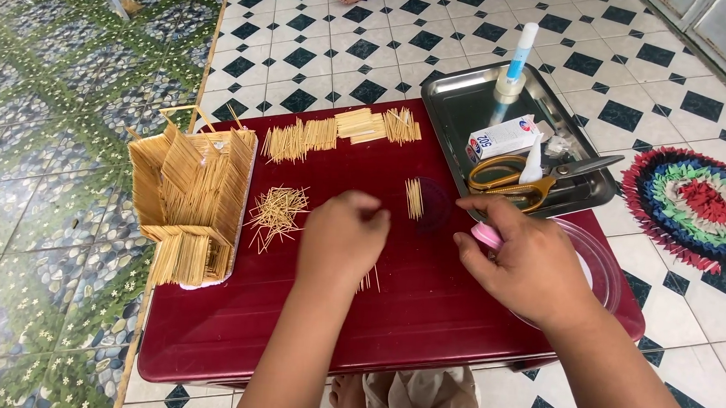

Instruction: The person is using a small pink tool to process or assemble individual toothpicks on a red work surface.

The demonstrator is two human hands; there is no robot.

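A few thin wooden toothpicks [369, 279] lie on the dark red worktop [423, 313] under the left hand [341, 240], whose fingers curl down onto them in a pinch. The right hand [532, 264] rests just beside, fingers loosely bent over a small pink object [486, 234]. Ahead lie a small glued toothpick panel [414, 198], a loose toothpick heap [277, 212], a toothpick-built model house [190, 200] and a steel tray [465, 98] with yellow-handled scissors [515, 180].

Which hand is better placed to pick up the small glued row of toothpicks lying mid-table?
Probably the left hand: it sits just beside the small flat row of toothpicks, while the right hand seems to hold a pink object.
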